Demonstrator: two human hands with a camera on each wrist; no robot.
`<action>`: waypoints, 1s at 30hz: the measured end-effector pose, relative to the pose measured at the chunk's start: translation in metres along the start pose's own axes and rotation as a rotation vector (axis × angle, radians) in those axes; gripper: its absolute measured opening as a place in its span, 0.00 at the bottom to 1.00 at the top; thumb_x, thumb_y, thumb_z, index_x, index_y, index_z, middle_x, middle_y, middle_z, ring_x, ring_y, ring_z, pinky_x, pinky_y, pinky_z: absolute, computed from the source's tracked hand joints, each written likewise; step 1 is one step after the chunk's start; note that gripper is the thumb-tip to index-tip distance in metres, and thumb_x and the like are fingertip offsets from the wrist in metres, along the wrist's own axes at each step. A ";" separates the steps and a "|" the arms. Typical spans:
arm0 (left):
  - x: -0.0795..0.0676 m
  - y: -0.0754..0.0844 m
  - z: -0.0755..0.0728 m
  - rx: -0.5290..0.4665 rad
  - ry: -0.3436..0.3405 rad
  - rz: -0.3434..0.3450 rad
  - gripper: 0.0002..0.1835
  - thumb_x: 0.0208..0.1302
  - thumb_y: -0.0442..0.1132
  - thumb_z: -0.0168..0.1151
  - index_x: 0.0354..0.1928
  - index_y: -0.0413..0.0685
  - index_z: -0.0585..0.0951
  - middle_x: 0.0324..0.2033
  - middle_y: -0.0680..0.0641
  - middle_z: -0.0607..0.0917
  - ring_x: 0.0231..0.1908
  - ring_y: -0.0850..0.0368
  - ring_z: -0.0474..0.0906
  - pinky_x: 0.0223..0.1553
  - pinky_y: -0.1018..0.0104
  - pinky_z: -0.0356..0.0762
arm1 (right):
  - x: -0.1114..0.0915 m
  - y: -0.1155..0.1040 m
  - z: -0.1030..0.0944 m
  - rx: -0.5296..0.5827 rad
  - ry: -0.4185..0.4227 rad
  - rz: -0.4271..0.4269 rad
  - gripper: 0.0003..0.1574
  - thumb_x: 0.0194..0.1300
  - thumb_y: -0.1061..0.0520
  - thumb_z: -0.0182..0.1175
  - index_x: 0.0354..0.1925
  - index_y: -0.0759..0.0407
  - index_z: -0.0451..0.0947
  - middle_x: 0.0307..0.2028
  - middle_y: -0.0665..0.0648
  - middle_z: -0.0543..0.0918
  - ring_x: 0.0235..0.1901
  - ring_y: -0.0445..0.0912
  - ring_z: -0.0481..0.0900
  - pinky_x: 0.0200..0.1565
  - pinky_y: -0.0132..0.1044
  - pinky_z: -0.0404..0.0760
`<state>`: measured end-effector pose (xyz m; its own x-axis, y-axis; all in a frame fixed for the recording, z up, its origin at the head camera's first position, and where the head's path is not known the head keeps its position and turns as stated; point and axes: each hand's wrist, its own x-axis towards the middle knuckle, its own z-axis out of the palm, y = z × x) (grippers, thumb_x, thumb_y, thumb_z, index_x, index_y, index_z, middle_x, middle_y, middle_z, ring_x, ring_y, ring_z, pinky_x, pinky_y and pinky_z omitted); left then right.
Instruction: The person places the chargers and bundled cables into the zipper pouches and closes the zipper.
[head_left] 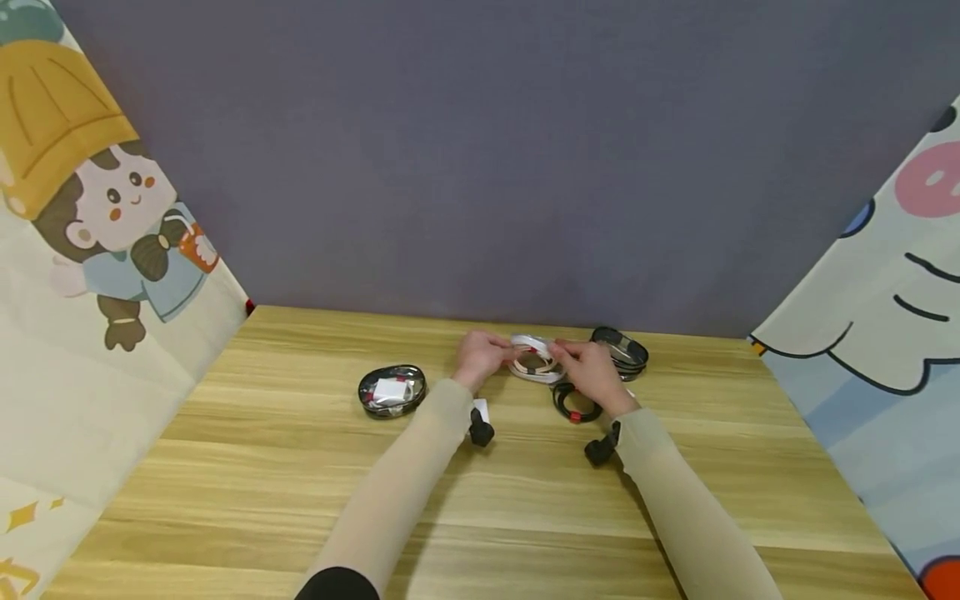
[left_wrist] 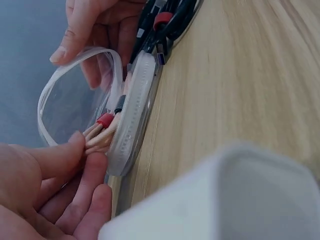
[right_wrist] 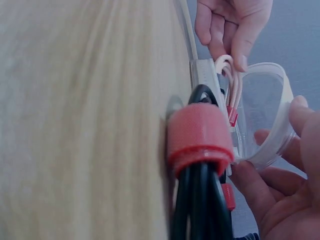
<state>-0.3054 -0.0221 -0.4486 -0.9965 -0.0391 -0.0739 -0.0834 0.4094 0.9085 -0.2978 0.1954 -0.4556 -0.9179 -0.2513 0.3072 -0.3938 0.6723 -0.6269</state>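
Note:
A small see-through zip case (left_wrist: 131, 117) with a white rim stands with its lid raised near the table's back edge. Inside lies a coiled pale pink cable (right_wrist: 234, 90) bound with a red strap (left_wrist: 105, 119). My left hand (head_left: 478, 360) pinches the coil between thumb and fingers at the case's left end. Across from it, my right hand (head_left: 594, 375) holds the raised lid (right_wrist: 285, 107) by its rim, thumb on one side and fingers on the other. A black cable coil (head_left: 576, 408) with a red strap lies just in front of the right hand.
Beyond the right hand sits a black-rimmed case (head_left: 621, 352). Another black-rimmed case (head_left: 392, 392), with a white item inside, is left of my left hand. A blurred white object (left_wrist: 220, 195) is close to the left wrist camera. A grey panel (head_left: 480, 167) rises behind the table.

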 end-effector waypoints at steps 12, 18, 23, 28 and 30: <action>-0.004 0.005 0.002 0.506 0.017 0.206 0.08 0.63 0.49 0.69 0.40 0.59 0.91 0.41 0.57 0.89 0.40 0.59 0.83 0.40 0.66 0.77 | -0.001 0.001 0.002 -0.008 -0.016 0.019 0.28 0.74 0.40 0.55 0.50 0.61 0.86 0.55 0.61 0.83 0.38 0.52 0.85 0.31 0.38 0.75; -0.006 0.011 0.000 0.648 -0.033 0.215 0.10 0.66 0.51 0.67 0.44 0.63 0.90 0.46 0.55 0.88 0.43 0.57 0.82 0.41 0.62 0.77 | -0.001 0.001 -0.001 0.010 -0.030 0.031 0.28 0.73 0.39 0.55 0.51 0.59 0.86 0.55 0.59 0.83 0.47 0.53 0.85 0.36 0.41 0.77; -0.005 0.012 0.001 0.731 -0.035 0.239 0.08 0.66 0.50 0.67 0.44 0.64 0.90 0.46 0.56 0.88 0.47 0.53 0.82 0.51 0.57 0.74 | -0.001 -0.001 -0.003 0.009 -0.046 0.032 0.28 0.74 0.40 0.55 0.51 0.61 0.86 0.56 0.60 0.82 0.50 0.55 0.84 0.37 0.42 0.77; -0.003 0.010 0.005 0.819 -0.021 0.276 0.07 0.66 0.49 0.67 0.42 0.63 0.91 0.42 0.56 0.89 0.45 0.52 0.82 0.50 0.58 0.75 | 0.000 0.000 -0.002 0.000 -0.067 0.031 0.29 0.74 0.39 0.54 0.52 0.60 0.85 0.57 0.60 0.81 0.49 0.54 0.84 0.37 0.41 0.76; -0.002 0.010 0.006 0.838 -0.016 0.285 0.07 0.66 0.47 0.67 0.42 0.62 0.91 0.42 0.56 0.89 0.45 0.53 0.82 0.52 0.58 0.75 | 0.000 0.001 -0.002 0.004 -0.072 0.031 0.29 0.74 0.39 0.54 0.53 0.60 0.85 0.58 0.60 0.81 0.49 0.55 0.84 0.37 0.42 0.77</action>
<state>-0.3046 -0.0127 -0.4418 -0.9793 0.1769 0.0980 0.1983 0.9350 0.2940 -0.2982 0.1975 -0.4545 -0.9307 -0.2796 0.2358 -0.3653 0.6778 -0.6381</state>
